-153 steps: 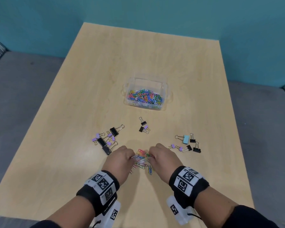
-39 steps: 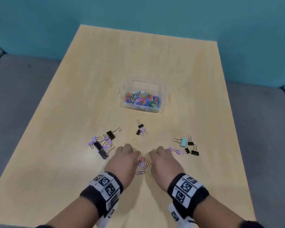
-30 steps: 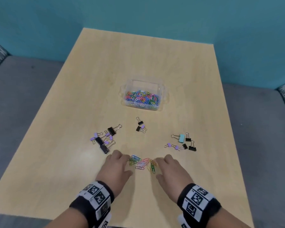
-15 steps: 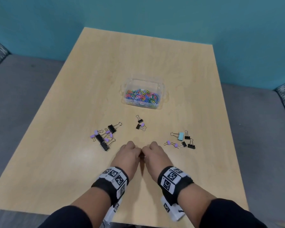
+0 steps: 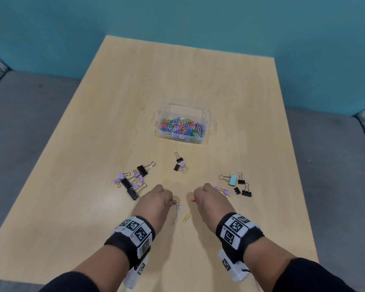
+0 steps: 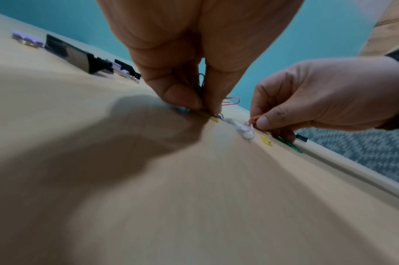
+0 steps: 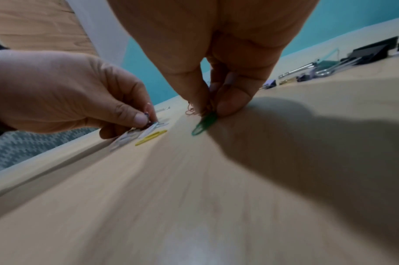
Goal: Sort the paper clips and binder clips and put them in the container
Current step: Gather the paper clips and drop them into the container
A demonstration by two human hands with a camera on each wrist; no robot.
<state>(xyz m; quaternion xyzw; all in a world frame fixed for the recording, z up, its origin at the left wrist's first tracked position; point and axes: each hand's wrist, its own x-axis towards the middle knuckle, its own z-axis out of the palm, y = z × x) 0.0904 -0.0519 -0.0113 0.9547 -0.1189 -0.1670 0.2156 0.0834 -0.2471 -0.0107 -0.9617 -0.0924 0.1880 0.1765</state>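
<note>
Both hands pinch small bunches of paper clips just above the table [image 5: 76,186]: the left hand [image 5: 154,204] holds a dangling tangle, the right hand [image 5: 211,199] a red and a green one; a yellow clip [image 5: 186,217] lies loose between them (easily forgotten); linked clips may shed on the way to the container [image 5: 183,110], far beyond the binder clips [image 5: 133,182].

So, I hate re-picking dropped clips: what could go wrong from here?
1. Each hand, left hand and right hand, only pinches its paper clips, so some may slip out on the way to the container.
2. The yellow clip lies loose between the hands and could get left behind.
</note>
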